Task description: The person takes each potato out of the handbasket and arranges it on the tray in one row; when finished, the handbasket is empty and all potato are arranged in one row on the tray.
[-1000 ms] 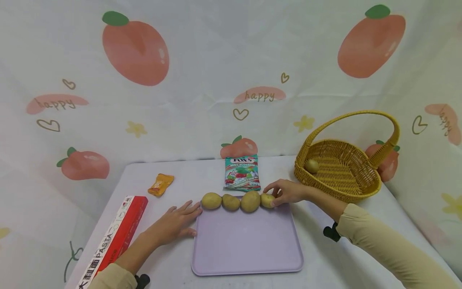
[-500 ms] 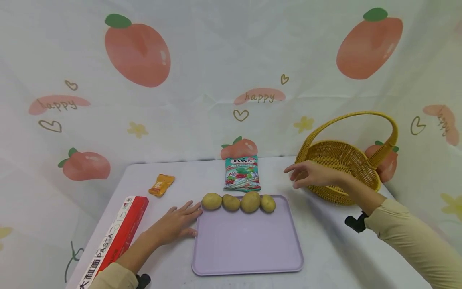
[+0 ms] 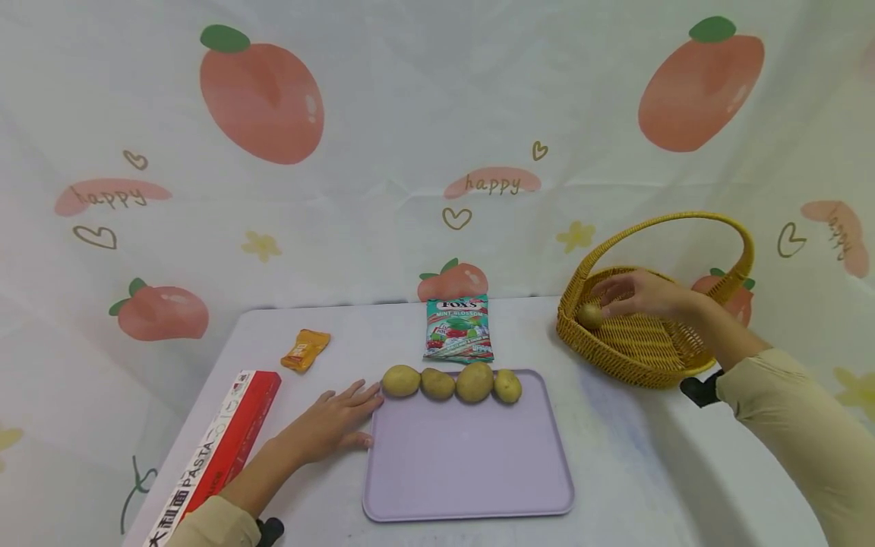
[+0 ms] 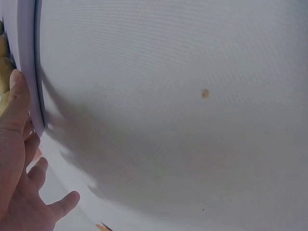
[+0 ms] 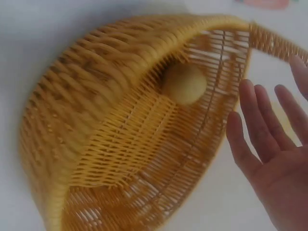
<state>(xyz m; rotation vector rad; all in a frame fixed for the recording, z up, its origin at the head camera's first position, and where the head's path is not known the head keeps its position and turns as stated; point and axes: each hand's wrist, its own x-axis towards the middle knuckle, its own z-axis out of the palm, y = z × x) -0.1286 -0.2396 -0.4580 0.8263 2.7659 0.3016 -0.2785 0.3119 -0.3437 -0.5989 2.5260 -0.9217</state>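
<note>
Above the wicker basket [image 3: 615,368] my right hand [image 3: 642,295] hovers with its fingers spread, holding nothing. Inside the basket, at its left end, lies one potato [image 3: 591,315]; the right wrist view shows this potato [image 5: 185,84] a little apart from the fingers [image 5: 260,120]. My left hand [image 3: 333,424] rests at the left edge of the lilac tray [image 3: 465,463], fingers straight and touching the rim. Along the tray's far edge stands a row of several potatoes [image 3: 474,383]. In the left wrist view the left hand [image 4: 21,159] lies against the tray's side.
A green candy bag [image 3: 459,328] lies behind the tray. On the left are a small orange packet [image 3: 305,349] and a long red-and-white pasta box [image 3: 219,448]. The basket's tall handle [image 3: 673,216] arches over its opening, near a printed cloth backdrop.
My right hand has let go of the rightmost potato on the tray and moved right and away from me, over the basket. The left hand has stayed put.
</note>
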